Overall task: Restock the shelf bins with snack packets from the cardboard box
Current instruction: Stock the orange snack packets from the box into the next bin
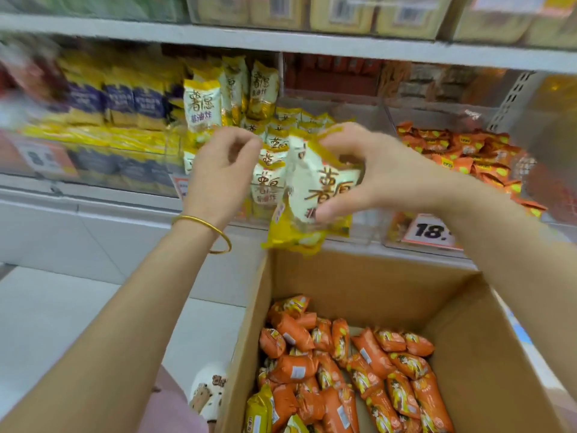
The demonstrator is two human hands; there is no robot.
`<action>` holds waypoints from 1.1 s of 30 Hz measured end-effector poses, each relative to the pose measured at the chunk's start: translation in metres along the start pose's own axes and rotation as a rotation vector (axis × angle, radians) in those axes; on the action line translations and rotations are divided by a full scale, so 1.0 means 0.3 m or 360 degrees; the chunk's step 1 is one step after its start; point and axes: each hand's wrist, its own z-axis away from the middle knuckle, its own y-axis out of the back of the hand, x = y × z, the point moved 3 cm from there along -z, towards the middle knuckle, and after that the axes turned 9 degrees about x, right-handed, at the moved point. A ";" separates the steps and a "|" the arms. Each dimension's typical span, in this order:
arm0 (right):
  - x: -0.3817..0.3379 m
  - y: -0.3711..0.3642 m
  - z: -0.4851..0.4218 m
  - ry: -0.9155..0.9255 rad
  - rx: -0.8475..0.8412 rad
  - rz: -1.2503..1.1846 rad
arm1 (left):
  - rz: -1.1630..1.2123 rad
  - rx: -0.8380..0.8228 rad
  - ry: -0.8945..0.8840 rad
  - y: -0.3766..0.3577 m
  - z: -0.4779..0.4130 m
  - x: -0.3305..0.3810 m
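Two hands raised before the shelf bins (352,120). At ten o'clock, blurred purple-and-yellow packets (118,101) stacked behind a clear front. Just left of centre, left hand (218,170), gold bangle (203,226) on the wrist, fingers curled toward the thumb, nothing visibly held. At twelve o'clock, stocked white-and-yellow packets (203,104). Just right of centre, right hand (374,176) gripping a white-and-yellow snack packet (309,195) above the box's far edge. At two o'clock, binned orange packets (452,151), price tag (429,231) below. At five o'clock, open cardboard box (374,276) holding orange snack packets (343,364).
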 end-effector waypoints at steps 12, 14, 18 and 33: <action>0.062 -0.083 -0.526 0.0400 0.0544 0.0159 | -0.1036 0.0109 -0.0596 0.041 -0.120 -0.240; 0.080 -0.132 -0.565 0.0410 0.0521 0.0160 | -0.0994 0.0115 -0.0549 0.038 -0.123 -0.246; 0.132 -0.148 -0.631 0.0068 0.0624 -0.0060 | -0.0934 0.0106 -0.0434 0.037 -0.132 -0.236; 0.249 -0.123 -0.709 -0.0616 0.0652 -0.0712 | -0.0871 0.0077 -0.0353 0.003 -0.144 -0.230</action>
